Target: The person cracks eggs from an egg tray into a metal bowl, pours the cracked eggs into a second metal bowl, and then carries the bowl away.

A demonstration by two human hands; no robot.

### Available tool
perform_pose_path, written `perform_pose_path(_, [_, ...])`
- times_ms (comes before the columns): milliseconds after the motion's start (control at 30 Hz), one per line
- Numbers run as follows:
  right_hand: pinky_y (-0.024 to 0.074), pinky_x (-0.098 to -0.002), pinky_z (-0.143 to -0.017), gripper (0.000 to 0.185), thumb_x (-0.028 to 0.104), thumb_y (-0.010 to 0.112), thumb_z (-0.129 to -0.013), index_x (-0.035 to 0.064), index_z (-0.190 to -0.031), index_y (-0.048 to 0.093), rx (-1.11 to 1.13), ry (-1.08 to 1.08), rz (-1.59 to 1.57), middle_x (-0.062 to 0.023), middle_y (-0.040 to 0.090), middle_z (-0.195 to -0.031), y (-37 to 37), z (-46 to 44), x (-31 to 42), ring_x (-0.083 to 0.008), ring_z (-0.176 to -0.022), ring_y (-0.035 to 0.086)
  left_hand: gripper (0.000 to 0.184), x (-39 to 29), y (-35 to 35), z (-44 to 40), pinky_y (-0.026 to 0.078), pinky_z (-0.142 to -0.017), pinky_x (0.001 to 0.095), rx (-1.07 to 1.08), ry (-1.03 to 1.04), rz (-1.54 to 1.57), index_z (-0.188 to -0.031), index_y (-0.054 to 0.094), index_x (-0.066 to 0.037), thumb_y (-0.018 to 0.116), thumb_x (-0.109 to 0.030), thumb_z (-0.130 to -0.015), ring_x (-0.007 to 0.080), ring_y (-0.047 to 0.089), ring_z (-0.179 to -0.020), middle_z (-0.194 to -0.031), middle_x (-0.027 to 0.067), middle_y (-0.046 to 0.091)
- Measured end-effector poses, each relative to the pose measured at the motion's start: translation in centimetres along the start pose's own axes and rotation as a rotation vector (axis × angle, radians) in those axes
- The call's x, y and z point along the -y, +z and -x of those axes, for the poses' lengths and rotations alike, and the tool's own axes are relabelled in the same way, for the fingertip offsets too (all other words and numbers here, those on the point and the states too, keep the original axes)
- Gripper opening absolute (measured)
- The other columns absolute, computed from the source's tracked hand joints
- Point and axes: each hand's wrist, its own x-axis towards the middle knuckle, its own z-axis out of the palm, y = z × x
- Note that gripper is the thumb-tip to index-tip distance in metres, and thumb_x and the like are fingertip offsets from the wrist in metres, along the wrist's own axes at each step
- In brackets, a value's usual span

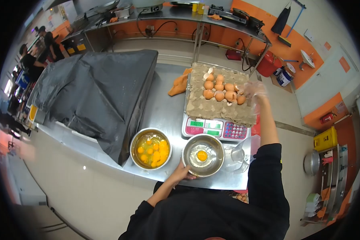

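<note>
With its fingers at the lower left rim, my left hand (181,173) holds a metal bowl (216,154) that contains one cracked egg (202,156). Another metal bowl (132,148), to its left, holds several yolks in egg white. Behind the bowls, a cardboard egg tray (200,110) rests on a scale (217,129) and carries several brown eggs and shells (219,95). My right hand (257,90), in a clear plastic glove, is at the tray's right edge beside the shells; its fingers are blurred, and what they hold cannot be made out.
A clear plastic jug (239,154) stands right of the near bowl. An orange cloth (179,85) lies left of the tray. A black cover (104,88) spans the table's left side. Several people (52,46) are at the far left.
</note>
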Motion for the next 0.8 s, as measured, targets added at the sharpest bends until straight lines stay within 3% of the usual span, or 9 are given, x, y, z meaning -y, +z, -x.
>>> perform_pose_path(33, [0.0441,-0.0251,-0.049,0.034,0.015,0.069,-0.085,-0.001,-0.114,0.065,0.006,-0.035,0.104,-0.0056,0.065,-0.076,-0.5,1.3,0.9,-0.011,-0.06,0.055,0.068,-0.1,0.0,0.2,0.057,-0.054,0.0249,-0.014,-0.01,0.011,-0.149,0.001,-0.014,0.045,-0.013,-0.097,0.019,0.069,-0.067,-0.087,0.0186,0.066])
perform_pose_path(100, [0.0449,-0.0224,-0.054,0.04,0.021,0.068,-0.087,-0.0005,-0.12,0.062,-0.069,-0.014,-0.375,-0.0057,0.067,-0.085,-1.5,2.3,0.1,-0.0086,-0.064,0.054,0.065,-0.7,0.3,0.5,0.057,-0.053,0.0247,-0.021,-0.003,-0.006,-0.149,0.004,-0.013,0.043,-0.011,-0.096,0.0188,0.069,-0.067,-0.086,0.0181,0.066])
perform_pose_path(167, [0.0456,-0.0206,-0.06,0.044,0.026,0.066,-0.088,0.0001,-0.123,0.06,-0.018,-0.081,-0.544,-0.0053,0.068,-0.092,-2.4,4.3,-0.1,-0.0068,-0.068,0.053,0.064,-1.9,0.6,1.5,0.056,-0.052,0.0244,-0.072,-0.008,-0.006,-0.148,0.007,-0.012,0.041,-0.009,-0.095,0.0187,0.068,-0.065,-0.087,0.0185,0.067])
perform_pose_path(367, [0.0412,-0.0189,-0.061,0.04,0.024,0.065,-0.09,0.0009,-0.122,0.06,-0.041,-0.213,-0.568,-0.0044,0.068,-0.092,-2.4,16.4,5.8,-0.0056,-0.07,0.053,0.058,-7.7,-0.7,7.0,0.058,-0.051,0.0268,-0.192,0.137,-0.028,-0.145,0.015,-0.006,0.041,-0.007,-0.093,0.0217,0.068,-0.061,-0.094,0.0213,0.066])
perform_pose_path(467, [0.044,-0.0189,-0.058,0.027,0.022,0.061,-0.094,0.0042,-0.114,0.065,-0.012,-0.276,-0.566,-0.0037,0.069,-0.089,0.0,20.4,5.7,-0.0051,-0.069,0.056,0.065,-10.6,-2.1,10.5,0.059,-0.053,0.0273,-0.301,0.234,-0.115,-0.149,0.008,-0.007,0.04,-0.003,-0.092,0.0223,0.068,-0.063,-0.103,0.0225,0.063])
perform_pose_path(500, [0.044,-0.0186,-0.057,0.025,0.022,0.061,-0.095,0.0041,-0.111,0.066,0.072,-0.321,-0.578,-0.0042,0.069,-0.089,1.1,21.6,5.7,-0.0055,-0.068,0.058,0.072,-11.1,-3.0,11.4,0.059,-0.055,0.0265,-0.319,0.316,-0.205,-0.152,0.001,-0.01,0.038,-0.001,-0.091,0.0223,0.069,-0.067,-0.108,0.023,0.062])
perform_pose_path(700, [0.0471,-0.0218,-0.054,0.029,0.031,0.058,-0.097,0.0031,-0.095,0.067,0.436,-0.134,-0.594,-0.0039,0.066,-0.075,17.3,23.9,0.6,-0.0085,-0.063,0.059,0.081,-13.2,-6.7,14.1,0.06,-0.062,0.028,-0.616,0.612,-0.504,-0.155,0.002,-0.019,0.04,0.004,-0.087,0.0214,0.068,-0.071,-0.124,0.0154,0.059])
perform_pose_path(733, [0.0462,-0.0229,-0.053,0.038,0.037,0.056,-0.098,0.0016,-0.092,0.068,0.476,-0.047,-0.559,-0.0044,0.064,-0.07,20.5,24.2,-0.8,-0.0088,-0.061,0.058,0.081,-13.4,-7.0,14.3,0.059,-0.061,0.0313,-0.668,0.629,-0.537,-0.155,0.006,-0.021,0.041,0.004,-0.085,0.0232,0.067,-0.067,-0.108,0.0163,0.065])
perform_pose_path(800, [0.0452,-0.024,-0.052,0.046,0.043,0.054,-0.098,0.0001,-0.09,0.068,0.509,0.045,-0.526,-0.0048,0.063,-0.065,23.9,24.9,-1.0,-0.0091,-0.058,0.057,0.081,-13.1,-8.3,14.4,0.056,-0.06,0.0334,-0.725,0.629,-0.68,-0.155,0.011,-0.021,0.042,0.005,-0.084,0.0261,0.066,-0.064,-0.097,0.0164,0.066])
